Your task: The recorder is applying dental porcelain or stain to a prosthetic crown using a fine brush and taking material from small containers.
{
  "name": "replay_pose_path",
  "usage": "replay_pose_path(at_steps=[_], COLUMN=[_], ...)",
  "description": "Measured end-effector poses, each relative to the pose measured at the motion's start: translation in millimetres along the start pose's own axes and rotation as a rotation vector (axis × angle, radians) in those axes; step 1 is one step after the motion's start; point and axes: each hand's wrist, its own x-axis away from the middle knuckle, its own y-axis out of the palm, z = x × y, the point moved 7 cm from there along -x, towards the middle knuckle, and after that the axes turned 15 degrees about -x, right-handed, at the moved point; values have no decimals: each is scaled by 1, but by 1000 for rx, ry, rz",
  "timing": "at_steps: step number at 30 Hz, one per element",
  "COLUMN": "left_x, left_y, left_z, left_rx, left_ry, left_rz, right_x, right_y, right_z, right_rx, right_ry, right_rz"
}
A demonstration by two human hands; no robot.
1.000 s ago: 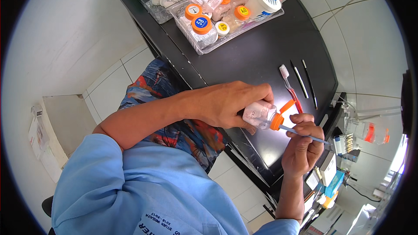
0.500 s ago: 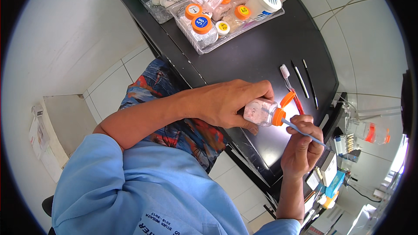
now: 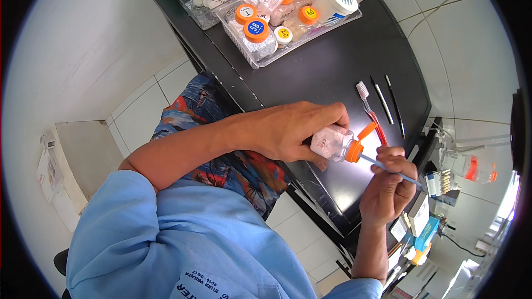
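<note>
Left hand (image 3: 282, 132) clasping the bottle (image 3: 331, 144), right hand (image 3: 388, 189) has drawn its pinched stick (image 3: 372, 161) slightly outward, leaving less inside.

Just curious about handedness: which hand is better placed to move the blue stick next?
Likely the right hand: it holds the blue stick, while the left hand holds the clear bottle.

A plain, pale wall (image 3: 94, 44) rises at left, facing a white-tiled wall (image 3: 443, 66) with a thin cable (image 3: 438, 10) across it at right. Light-coloured tiles pave the floor (image 3: 133, 102). The black worktop (image 3: 310, 75) shines under a bright patch of glare (image 3: 342, 191).
</note>
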Motion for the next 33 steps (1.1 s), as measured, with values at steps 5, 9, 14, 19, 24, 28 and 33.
replay_pose_path(at_steps=[5,9,14,19,24,28,33], left_x=[1,4,5,3,3,4,2], left_y=[0,-1,2,4,3,3,0], left_z=[-2,8,6,4,2,2,2], left_rx=[26,41,21,37,65,55,44], left_ry=[-3,10,55,57,34,41,74], left_rz=[10,-79,-73,-45,-37,-41,-5], right_x=[0,0,-1,-1,0,-1,-1], right_y=[2,5,3,-15,-7,-2,-10], right_z=[-2,-1,0,-1,5,9,12], right_rx=[113,150,108,-72,-59,-93,-184], right_ry=[19,52,55,-53,61,100,117], right_rz=[29,-1,-8,123,71,-2,102])
